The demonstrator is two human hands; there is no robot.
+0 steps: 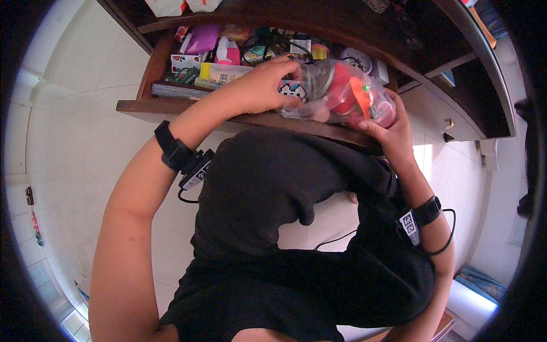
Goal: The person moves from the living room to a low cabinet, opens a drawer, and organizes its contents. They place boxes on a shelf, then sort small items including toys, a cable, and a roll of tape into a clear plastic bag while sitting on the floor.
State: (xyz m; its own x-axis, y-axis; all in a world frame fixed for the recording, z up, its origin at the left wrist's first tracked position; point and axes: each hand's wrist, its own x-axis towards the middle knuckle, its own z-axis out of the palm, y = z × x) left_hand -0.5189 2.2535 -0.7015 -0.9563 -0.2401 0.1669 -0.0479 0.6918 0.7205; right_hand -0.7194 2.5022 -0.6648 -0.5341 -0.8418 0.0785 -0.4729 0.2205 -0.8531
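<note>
A clear plastic bag (316, 102) with red and orange items inside lies over the front of an open drawer (171, 105). My right hand (395, 132) grips its right end, thumb in front and fingers behind. At the other end, my left hand (273, 83) curves around the bag's edge, thumb and fingers apart on either side of it. Between them shows a small piece with a black-and-white pixel pattern (293, 91); whether it is inside the bag or under it, I cannot tell. An orange carrot-like shape (361, 96) shows through the plastic.
Inside the drawer are a purple packet (203, 38), a pink-and-white item (227, 51), black cables (277, 40), a yellow-and-white packet (224, 73) and a round white item (357, 60). Dark cabinet shelves (299, 13) rise beyond. My knees in black cloth (265, 171) sit close to the drawer front.
</note>
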